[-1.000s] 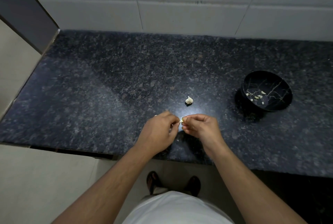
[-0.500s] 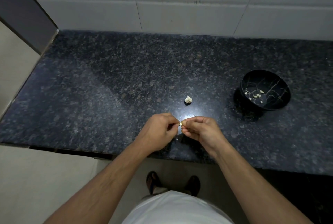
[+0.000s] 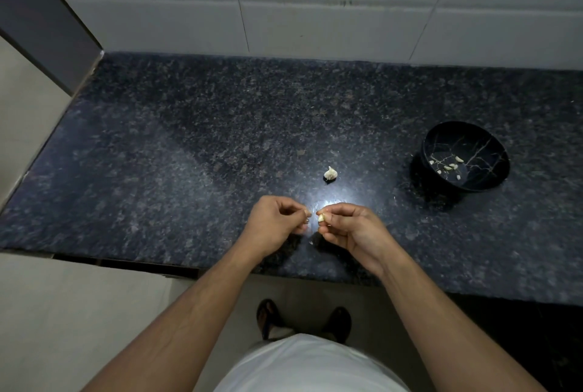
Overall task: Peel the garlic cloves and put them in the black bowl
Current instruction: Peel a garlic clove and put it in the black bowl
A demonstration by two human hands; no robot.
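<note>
Right hand (image 3: 350,227): its grip pinches a garlic clove (image 3: 321,218) just below frame centre, over the counter (image 3: 157,170).
Left hand (image 3: 276,224): fingers curled, fingertips pinching what looks like a scrap of skin (image 3: 307,213) (too small to be sure), just apart from the clove.
Black bowl (image 3: 441,142): at the right of the frame, several peeled cloves (image 3: 449,166) inside.
Left to do: the held clove looks nearly bare and must go in the bowl; a garlic piece (image 3: 330,173) above the hands remains unpeeled.

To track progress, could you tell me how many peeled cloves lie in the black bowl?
About 6, clustered on the floor of the black bowl: peeled cloves; small ones may be missed.
</note>
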